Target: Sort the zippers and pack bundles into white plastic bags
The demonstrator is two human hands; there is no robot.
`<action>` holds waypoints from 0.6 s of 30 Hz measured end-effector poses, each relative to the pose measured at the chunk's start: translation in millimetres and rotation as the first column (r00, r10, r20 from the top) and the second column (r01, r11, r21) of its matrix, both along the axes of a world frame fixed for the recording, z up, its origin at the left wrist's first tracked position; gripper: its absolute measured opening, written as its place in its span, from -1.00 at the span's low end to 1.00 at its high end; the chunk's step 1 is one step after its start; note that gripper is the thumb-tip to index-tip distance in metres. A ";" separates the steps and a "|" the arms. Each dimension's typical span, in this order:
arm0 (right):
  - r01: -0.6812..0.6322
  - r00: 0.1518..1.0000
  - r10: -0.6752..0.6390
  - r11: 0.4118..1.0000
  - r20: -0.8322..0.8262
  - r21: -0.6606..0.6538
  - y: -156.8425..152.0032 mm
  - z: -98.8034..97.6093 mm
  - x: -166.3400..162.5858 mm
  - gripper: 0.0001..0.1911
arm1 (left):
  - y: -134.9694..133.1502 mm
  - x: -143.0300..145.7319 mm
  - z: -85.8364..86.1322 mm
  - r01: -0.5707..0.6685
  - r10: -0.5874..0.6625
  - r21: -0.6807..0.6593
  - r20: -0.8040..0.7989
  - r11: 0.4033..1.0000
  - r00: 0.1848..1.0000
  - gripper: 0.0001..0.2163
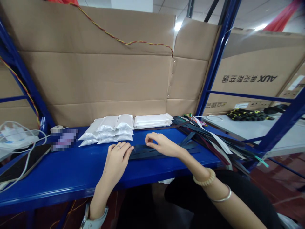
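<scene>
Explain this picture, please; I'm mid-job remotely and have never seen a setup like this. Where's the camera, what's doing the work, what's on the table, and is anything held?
There is no machine here: a person works with two bare hands. The single picture comes from a camera on their head, looking forward and down.

On the blue table lie dark flat strips, between the hands. Behind them are puffy white packets and flatter white packets; to the right is a bundle of long coloured strips.

The left hand is at the dark strips' left end; I can't tell whether it grips them. The right hand is over them, fingers curled, with nothing visible in its grip.
</scene>
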State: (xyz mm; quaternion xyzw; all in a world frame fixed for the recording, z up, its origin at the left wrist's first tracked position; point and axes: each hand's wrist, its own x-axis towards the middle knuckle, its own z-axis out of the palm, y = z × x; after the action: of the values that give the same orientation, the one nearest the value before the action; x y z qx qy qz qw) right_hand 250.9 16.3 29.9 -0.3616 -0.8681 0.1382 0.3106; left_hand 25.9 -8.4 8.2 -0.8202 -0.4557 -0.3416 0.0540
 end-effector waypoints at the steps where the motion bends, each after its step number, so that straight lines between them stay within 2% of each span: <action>1: 0.025 0.999 -0.024 0.999 -0.038 0.022 -1.5 -1.5 -4.1 -0.96 | 0.1 -0.5 0.1 -0.015 0.015 0.004 0.004 1.000 1.000 -0.74; 4: 0.060 0.986 -0.059 0.998 -0.155 0.002 -10.5 -4.9 -19.8 -0.93 | -0.4 -1.6 0.3 -0.049 0.049 0.005 0.018 0.999 0.999 -0.74; 8: 0.053 0.985 -0.077 0.986 -0.151 -0.156 -25.5 -8.6 -39.0 -0.86 | -1.5 0.8 -1.6 -0.038 0.038 -0.006 0.016 0.999 0.999 -0.74; 12: -0.003 0.977 -0.048 0.971 -0.208 -0.240 -28.8 -15.3 -46.3 -0.81 | -1.9 6.8 -4.3 -0.006 0.006 -0.022 0.014 1.000 1.000 -0.74; 15: -0.036 0.958 -0.044 0.962 -0.284 -0.270 -25.9 -19.7 -47.1 -0.79 | -2.7 9.0 -4.4 0.014 -0.014 -0.031 0.007 0.999 1.000 -0.74; 18: 0.049 0.963 -0.103 0.976 -0.251 -0.213 -24.9 -20.7 -48.2 -0.84 | -3.7 7.9 -3.5 0.023 -0.023 -0.017 -0.032 1.000 0.999 -0.74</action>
State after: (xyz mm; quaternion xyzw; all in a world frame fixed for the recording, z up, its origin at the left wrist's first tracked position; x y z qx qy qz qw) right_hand 202.7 -8.7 9.2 -0.4038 -0.7863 0.2608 0.3881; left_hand 33.8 -12.1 4.7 -0.8313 -0.4481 -0.3250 0.0505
